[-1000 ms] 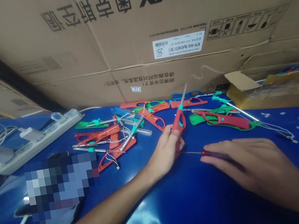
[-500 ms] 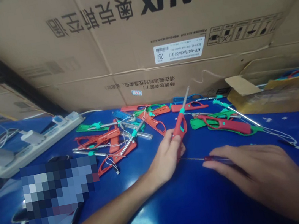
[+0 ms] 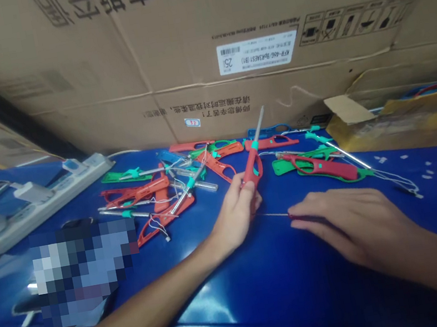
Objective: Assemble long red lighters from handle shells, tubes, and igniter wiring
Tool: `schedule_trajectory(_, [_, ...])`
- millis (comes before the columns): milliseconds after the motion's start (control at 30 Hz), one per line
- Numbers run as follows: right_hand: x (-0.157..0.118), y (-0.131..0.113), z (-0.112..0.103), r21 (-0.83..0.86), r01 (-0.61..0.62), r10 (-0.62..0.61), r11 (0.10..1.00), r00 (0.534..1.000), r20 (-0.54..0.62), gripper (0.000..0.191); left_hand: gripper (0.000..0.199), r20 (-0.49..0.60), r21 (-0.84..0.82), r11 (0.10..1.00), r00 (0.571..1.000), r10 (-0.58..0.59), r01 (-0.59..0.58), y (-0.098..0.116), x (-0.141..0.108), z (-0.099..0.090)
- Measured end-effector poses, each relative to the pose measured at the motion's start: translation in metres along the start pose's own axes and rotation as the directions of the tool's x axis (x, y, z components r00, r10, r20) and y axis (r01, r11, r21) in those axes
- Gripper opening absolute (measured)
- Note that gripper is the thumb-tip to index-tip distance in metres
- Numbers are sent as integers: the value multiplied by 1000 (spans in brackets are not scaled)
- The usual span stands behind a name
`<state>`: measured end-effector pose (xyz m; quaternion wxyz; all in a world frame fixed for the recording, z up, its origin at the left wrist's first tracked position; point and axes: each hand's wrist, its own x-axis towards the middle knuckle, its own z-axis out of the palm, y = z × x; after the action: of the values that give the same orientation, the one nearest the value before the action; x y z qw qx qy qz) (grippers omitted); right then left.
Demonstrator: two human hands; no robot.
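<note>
My left hand (image 3: 237, 208) is closed around a red lighter (image 3: 251, 168) with a long metal nozzle that points up and away from me. A green collar sits where the nozzle meets the red body. In my right hand (image 3: 346, 214) is a screwdriver (image 3: 272, 214), its thin shaft aimed left at the lower end of the lighter. The screwdriver's tip is hidden behind my left hand. Beyond my hands lie red lighter shells (image 3: 218, 163), a red-and-green lighter body (image 3: 324, 163), and metal nozzles (image 3: 185, 194) with wires.
A white power strip (image 3: 51, 198) with plugs runs along the left. Near it lies a blurred-out device (image 3: 89, 271) with a white cable. A large cardboard box (image 3: 135, 76) stands behind the blue table (image 3: 244, 288). An open smaller box (image 3: 414, 123) is at the right.
The view has tilted down slightly, so everything sits higher in the picture. My right hand has turned a little around the screwdriver's handle; both hands keep their hold.
</note>
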<state>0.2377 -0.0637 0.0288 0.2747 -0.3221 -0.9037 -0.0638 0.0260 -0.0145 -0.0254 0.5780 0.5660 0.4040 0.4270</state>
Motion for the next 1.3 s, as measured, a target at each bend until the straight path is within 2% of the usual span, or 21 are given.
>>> schedule_trajectory(167, [-5,-6,6,-49,-81,80,995,996,-25,9,28,5,36,999,1000,26,-26,1,-2,0])
schedule_trajectory(300, [-6,-11,10,-47,-121,116,992,989,-96,10,28,-13,22,999,999,40,-40,0,-2,0])
schedule_trajectory(433, [-4,-13,11,-56,-134,127,989,986,-109,18,29,-20,34,999,999,41,-41,0,-3,0])
schedule_trajectory(567, [1,-11,9,-103,-66,54,992,992,-118,18,26,-65,72,996,996,62,-57,0,-3,0])
schedule_trajectory(833, [-1,-1,12,-277,134,-153,951,987,-50,15,23,-152,91,995,987,45,-32,5,-2,3])
schedule_trajectory(933, [-4,-4,14,-280,152,-174,948,983,-56,15,23,-159,83,996,986,51,-38,5,-4,3])
schedule_trajectory(1033, [-2,-10,18,-189,66,-88,980,990,-113,18,24,-149,80,996,988,42,-31,4,-5,2])
schedule_trajectory(1133, [3,-16,20,-66,-93,86,993,991,-104,27,23,-162,67,997,986,40,-30,3,-7,2])
schedule_trajectory(1300, [10,-20,23,212,-363,372,908,928,-6,22,23,-201,79,995,977,70,-55,2,-8,2])
